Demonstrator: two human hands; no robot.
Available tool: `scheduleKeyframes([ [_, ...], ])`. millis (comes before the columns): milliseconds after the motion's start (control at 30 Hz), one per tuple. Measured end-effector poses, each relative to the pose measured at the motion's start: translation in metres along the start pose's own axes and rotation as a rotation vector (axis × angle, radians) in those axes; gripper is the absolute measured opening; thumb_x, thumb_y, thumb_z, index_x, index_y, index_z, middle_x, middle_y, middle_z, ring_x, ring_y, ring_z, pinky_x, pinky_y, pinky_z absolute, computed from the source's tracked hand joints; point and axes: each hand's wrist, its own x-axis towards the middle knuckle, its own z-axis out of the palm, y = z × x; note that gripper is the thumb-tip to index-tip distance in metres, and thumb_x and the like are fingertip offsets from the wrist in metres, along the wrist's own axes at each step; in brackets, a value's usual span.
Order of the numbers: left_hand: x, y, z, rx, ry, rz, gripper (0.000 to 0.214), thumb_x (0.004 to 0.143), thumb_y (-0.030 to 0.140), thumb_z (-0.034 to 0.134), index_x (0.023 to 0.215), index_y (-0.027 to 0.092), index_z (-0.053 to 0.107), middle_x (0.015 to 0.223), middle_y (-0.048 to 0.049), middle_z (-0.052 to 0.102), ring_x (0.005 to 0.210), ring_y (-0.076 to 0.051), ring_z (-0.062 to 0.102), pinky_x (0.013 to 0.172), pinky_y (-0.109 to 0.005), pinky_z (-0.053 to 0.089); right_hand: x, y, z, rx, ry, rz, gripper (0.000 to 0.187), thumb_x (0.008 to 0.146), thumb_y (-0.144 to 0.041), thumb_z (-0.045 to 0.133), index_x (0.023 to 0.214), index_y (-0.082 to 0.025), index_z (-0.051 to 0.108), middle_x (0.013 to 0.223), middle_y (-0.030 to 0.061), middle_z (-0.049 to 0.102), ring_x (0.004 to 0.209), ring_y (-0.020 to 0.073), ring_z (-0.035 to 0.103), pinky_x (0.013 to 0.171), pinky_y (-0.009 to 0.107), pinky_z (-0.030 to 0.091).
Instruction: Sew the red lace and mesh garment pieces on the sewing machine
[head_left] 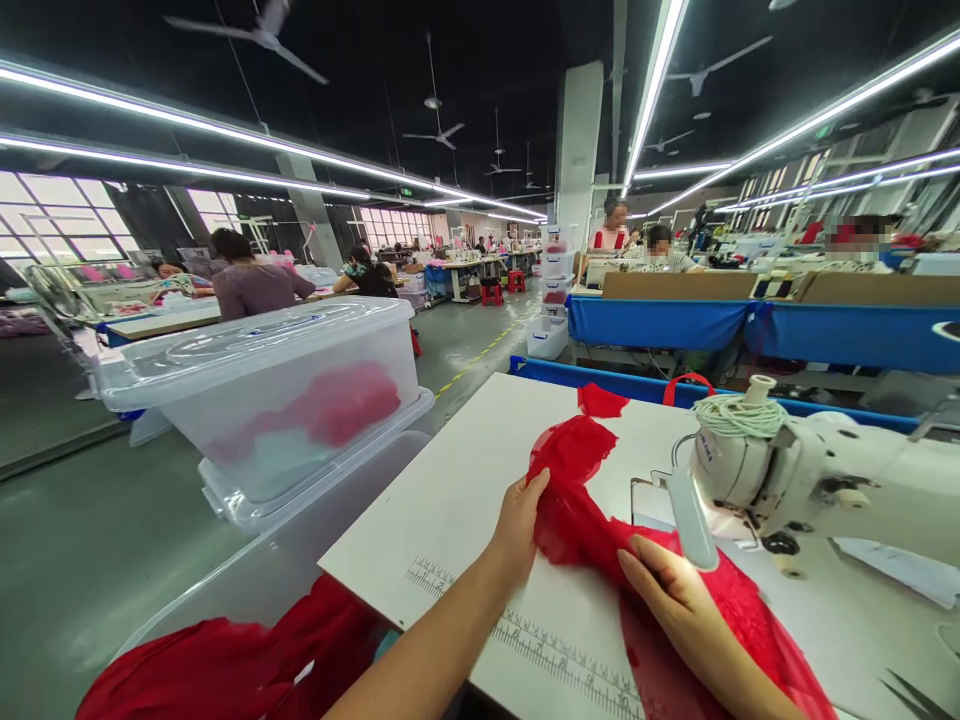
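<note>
A sheer red fabric piece (574, 520) with lacy parts stretches across the white sewing table (450, 490). Its upper end is pinched between the thumb and fingers of my left hand (525, 515). Lower down and to the right, my right hand (667, 590) grips the same fabric, its fingers partly hidden by cloth. From there the fabric runs down to the table's front edge. Just beyond my right hand stands a white sewing machine (832, 470), with pale green cord wound on its top. A small red scrap (602, 401) lies near the table's far edge.
Left of the table, a lidded clear bin (262, 400) holds red fabric. An open clear bin (187, 590) with more red cloth (202, 665) sits below. Scissors (919, 695) lie at the lower right. Ruler markings (555, 650) run along the front. Several people work at tables beyond.
</note>
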Motion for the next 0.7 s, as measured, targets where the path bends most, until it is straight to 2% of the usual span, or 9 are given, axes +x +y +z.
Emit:
scheduleKeyframes([
  [167, 0.009, 0.001, -0.004, -0.077, 0.090, 0.030, 0.024, 0.068, 0.027, 0.089, 0.079, 0.014, 0.072, 0.072, -0.0045, 0.074, 0.068, -0.019, 0.070, 0.069, -0.028, 0.055, -0.002, -0.001, 0.001, -0.067, -0.018, -0.099, 0.053, 0.096, -0.067, 0.039, 0.062, -0.026, 0.032, 0.058, -0.0024, 0.038, 0.054, 0.0160, 0.038, 0.048, 0.029, 0.037],
  [300, 0.019, 0.003, -0.011, -0.104, 0.138, 0.025, 0.019, 0.069, 0.022, 0.087, 0.072, 0.016, 0.069, 0.068, -0.0038, 0.073, 0.078, -0.023, 0.074, 0.081, -0.032, 0.058, -0.005, -0.005, 0.001, -0.116, -0.059, -0.168, 0.049, 0.099, -0.058, 0.038, 0.064, -0.026, 0.027, 0.058, -0.0027, 0.038, 0.054, 0.0155, 0.038, 0.049, 0.029, 0.035],
  [400, 0.019, 0.006, -0.010, -0.121, 0.125, 0.014, 0.017, 0.073, 0.021, 0.085, 0.075, 0.015, 0.070, 0.073, -0.0050, 0.075, 0.087, -0.025, 0.075, 0.088, -0.035, 0.058, -0.003, -0.005, 0.002, -0.135, -0.032, -0.208, 0.047, 0.100, -0.055, 0.039, 0.064, -0.025, 0.029, 0.058, -0.0032, 0.039, 0.053, 0.0150, 0.038, 0.048, 0.028, 0.036],
  [467, 0.011, 0.007, -0.005, -0.135, 0.051, -0.051, 0.018, 0.077, 0.026, 0.085, 0.084, 0.015, 0.073, 0.085, -0.0076, 0.078, 0.093, -0.025, 0.075, 0.092, -0.037, 0.057, -0.001, -0.004, 0.002, -0.120, 0.041, -0.222, 0.047, 0.099, -0.056, 0.041, 0.064, -0.026, 0.032, 0.058, -0.0037, 0.039, 0.053, 0.0144, 0.038, 0.048, 0.026, 0.037],
  [600, -0.013, 0.001, 0.006, -0.052, -0.340, -0.365, 0.046, 0.078, 0.047, 0.086, 0.106, 0.011, 0.075, 0.105, -0.0145, 0.077, 0.104, -0.027, 0.072, 0.096, -0.036, 0.055, 0.005, -0.005, 0.002, -0.061, 0.223, -0.159, 0.049, 0.096, -0.063, 0.046, 0.065, -0.026, 0.039, 0.060, -0.0042, 0.038, 0.055, 0.0140, 0.040, 0.050, 0.025, 0.043],
  [633, -0.019, -0.002, 0.009, -0.004, -0.414, -0.424, 0.050, 0.076, 0.048, 0.089, 0.107, 0.011, 0.075, 0.103, -0.0143, 0.077, 0.101, -0.026, 0.072, 0.092, -0.034, 0.055, 0.005, -0.006, 0.001, -0.056, 0.242, -0.135, 0.049, 0.095, -0.064, 0.046, 0.065, -0.026, 0.040, 0.061, -0.0041, 0.038, 0.056, 0.0142, 0.040, 0.051, 0.025, 0.044],
  [700, -0.024, -0.008, 0.015, 0.096, -0.458, -0.475, 0.048, 0.068, 0.044, 0.094, 0.100, 0.012, 0.077, 0.092, -0.0113, 0.076, 0.084, -0.021, 0.072, 0.077, -0.029, 0.055, 0.005, -0.006, -0.001, -0.053, 0.239, -0.098, 0.049, 0.095, -0.066, 0.045, 0.066, -0.026, 0.043, 0.063, -0.0031, 0.042, 0.058, 0.0148, 0.044, 0.054, 0.026, 0.047],
])
